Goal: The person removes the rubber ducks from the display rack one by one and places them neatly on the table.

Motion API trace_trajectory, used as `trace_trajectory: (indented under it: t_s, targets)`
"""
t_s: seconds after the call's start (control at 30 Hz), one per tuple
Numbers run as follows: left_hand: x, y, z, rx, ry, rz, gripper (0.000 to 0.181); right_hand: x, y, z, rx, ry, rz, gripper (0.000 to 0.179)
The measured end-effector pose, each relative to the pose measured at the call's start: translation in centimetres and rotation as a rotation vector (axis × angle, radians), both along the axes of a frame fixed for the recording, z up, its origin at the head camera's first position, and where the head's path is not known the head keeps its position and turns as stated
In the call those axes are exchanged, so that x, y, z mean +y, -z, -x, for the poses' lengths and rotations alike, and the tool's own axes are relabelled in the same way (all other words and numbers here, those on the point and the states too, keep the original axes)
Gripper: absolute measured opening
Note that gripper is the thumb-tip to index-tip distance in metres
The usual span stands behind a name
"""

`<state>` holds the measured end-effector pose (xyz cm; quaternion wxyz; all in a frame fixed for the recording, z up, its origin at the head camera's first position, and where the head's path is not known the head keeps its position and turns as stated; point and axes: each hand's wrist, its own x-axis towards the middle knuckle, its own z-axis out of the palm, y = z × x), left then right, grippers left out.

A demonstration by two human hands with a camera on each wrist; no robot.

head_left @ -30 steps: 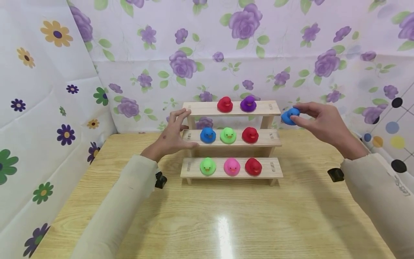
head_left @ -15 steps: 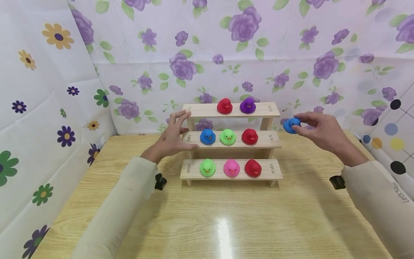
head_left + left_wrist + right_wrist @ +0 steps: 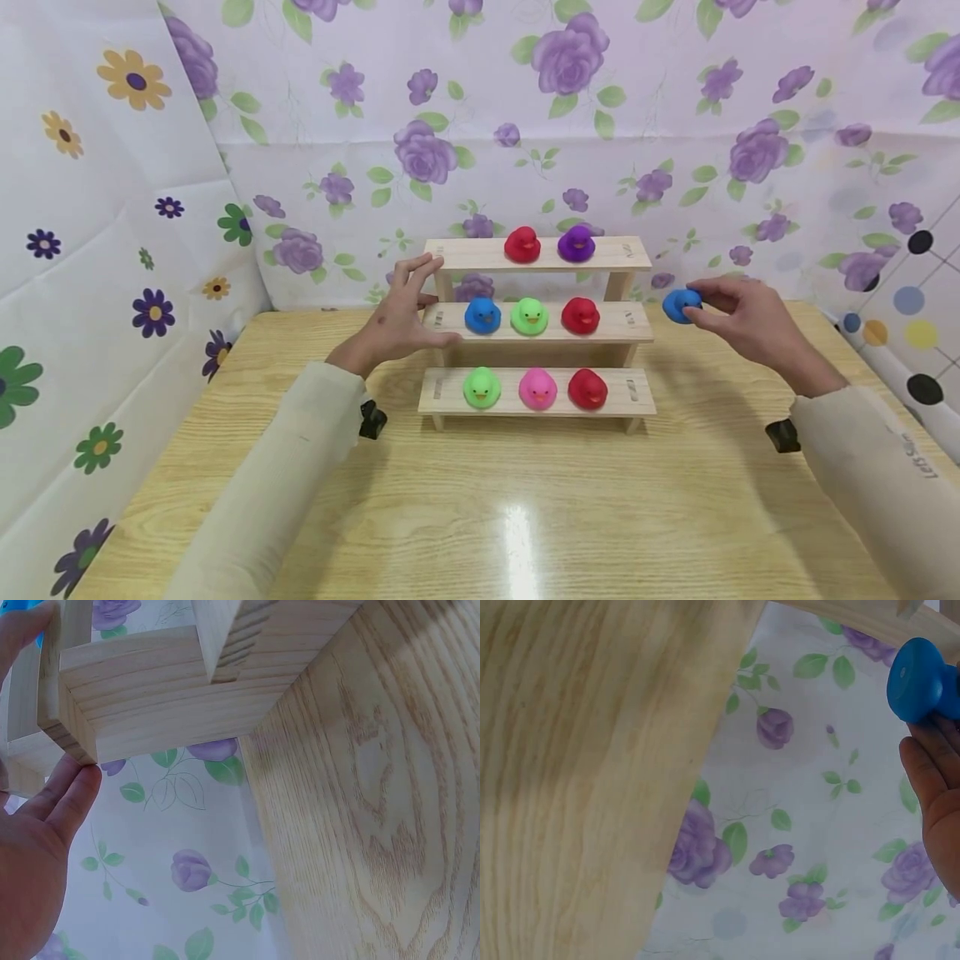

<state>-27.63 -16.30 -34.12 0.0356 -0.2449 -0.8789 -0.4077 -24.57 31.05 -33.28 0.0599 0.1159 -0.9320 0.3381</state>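
Off the stand's right side, my right hand [image 3: 757, 321] pinches a blue rubber duck [image 3: 682, 306] in the air between thumb and fingers. In the right wrist view the duck [image 3: 915, 681] shows its flat base. My left hand [image 3: 397, 321] grips the left end of the three-step wooden stand [image 3: 630, 320], thumb at the middle shelf's front edge and fingers behind. A red duck [image 3: 522, 245] and a purple duck [image 3: 576, 243] sit on top. The middle shelf bears a blue duck [image 3: 483, 317], a green duck [image 3: 529, 317] and a red duck [image 3: 581, 317].
On the bottom shelf sit a green duck [image 3: 482, 388], a pink duck [image 3: 537, 389] and a red duck [image 3: 587, 390]. The stand is on a wood-grain table [image 3: 420, 508]. A flowered cloth [image 3: 337, 100] hangs behind, with patterned cloth at both sides.
My right hand has moved slightly down and to the right with the blue duck, away from the stand. The left hand stays where it was on the stand.
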Motion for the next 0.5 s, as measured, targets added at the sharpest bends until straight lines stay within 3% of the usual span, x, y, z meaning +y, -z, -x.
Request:
trace_trajectory:
  t_s: [0.5]
  targets:
    - [0.0, 0.0, 0.0, 0.008, 0.001, -0.002, 0.109, 1.1, 3.3, 0.7, -0.047, -0.070, -0.020, 0.053]
